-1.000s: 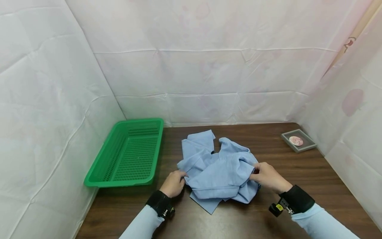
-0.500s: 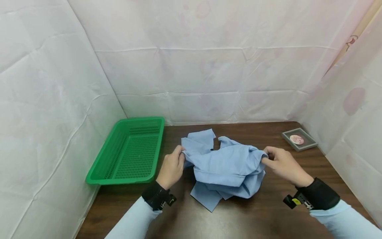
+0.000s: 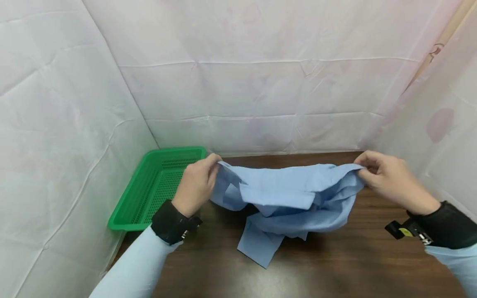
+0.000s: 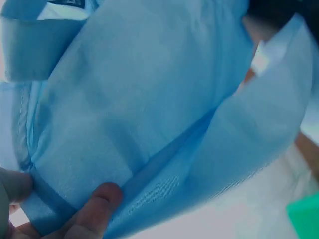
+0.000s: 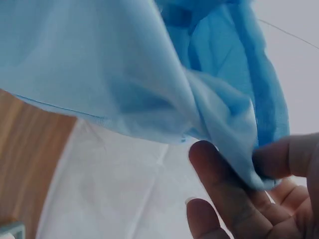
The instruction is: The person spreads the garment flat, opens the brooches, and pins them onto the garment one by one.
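Observation:
A light blue cloth garment hangs stretched between my hands in the head view, its upper edge raised. One flat end droops lower, toward the front of the table. My left hand pinches the garment's left corner; in the left wrist view, thumb and fingers hold the cloth near a seam. At the right corner, my right hand pinches the cloth between thumb and fingers. Folds hide much of the garment, so its exact kind is unclear.
A green perforated basket stands at the left, partly behind my left hand. White sheeting walls the back and sides. The brown wooden table lies beneath. A grey box's corner shows in the right wrist view.
Both hands have risen and spread apart, lifting the garment and pulling its upper edge wide. My left hand has come in front of the basket; my right now covers the small grey box.

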`<state>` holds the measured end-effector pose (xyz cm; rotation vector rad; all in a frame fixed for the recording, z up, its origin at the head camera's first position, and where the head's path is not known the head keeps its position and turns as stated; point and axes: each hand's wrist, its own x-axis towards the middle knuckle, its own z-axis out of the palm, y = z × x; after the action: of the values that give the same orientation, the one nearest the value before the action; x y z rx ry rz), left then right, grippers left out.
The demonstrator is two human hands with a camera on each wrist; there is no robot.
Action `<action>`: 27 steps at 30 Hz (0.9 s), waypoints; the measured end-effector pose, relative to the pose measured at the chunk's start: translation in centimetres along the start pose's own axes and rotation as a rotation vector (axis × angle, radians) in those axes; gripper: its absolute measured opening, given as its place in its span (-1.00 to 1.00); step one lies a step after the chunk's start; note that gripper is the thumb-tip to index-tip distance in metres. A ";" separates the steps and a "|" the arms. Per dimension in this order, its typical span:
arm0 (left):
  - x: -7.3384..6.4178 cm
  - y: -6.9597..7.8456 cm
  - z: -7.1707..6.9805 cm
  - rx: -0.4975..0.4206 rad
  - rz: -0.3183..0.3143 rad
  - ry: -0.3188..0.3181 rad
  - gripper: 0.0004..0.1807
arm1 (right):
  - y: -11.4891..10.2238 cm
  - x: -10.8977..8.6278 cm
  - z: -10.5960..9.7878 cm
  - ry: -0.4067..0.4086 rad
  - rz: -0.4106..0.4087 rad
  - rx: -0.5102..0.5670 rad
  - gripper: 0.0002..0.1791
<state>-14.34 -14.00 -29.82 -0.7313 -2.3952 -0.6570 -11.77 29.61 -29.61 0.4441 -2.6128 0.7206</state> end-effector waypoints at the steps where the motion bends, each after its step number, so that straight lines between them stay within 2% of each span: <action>1: 0.3 -0.1 -0.6 0.013 0.011 0.005 -0.87 | 0.0 0.2 -0.4 0.026 0.009 0.006 -0.85; 7: 2.1 -0.7 -3.6 0.063 0.051 0.038 -0.86 | 0.0 1.6 -2.7 0.138 0.083 0.088 -0.80; 14: 3.7 -0.7 -5.9 0.093 0.077 0.072 -0.87 | -1.0 2.7 -4.9 0.195 0.129 0.051 -0.72; 22: 4.7 -0.8 -8.3 0.128 0.131 0.148 -0.90 | -1.8 3.6 -6.5 0.311 0.086 0.015 -0.73; 27: 5.0 -0.8 -9.2 0.151 0.122 0.234 -0.83 | -2.4 3.8 -7.2 0.320 0.030 -0.005 -0.71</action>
<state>-15.11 -18.20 -20.21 -0.6888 -2.1413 -0.4773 -12.04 30.86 -21.20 0.2628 -2.3242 0.7291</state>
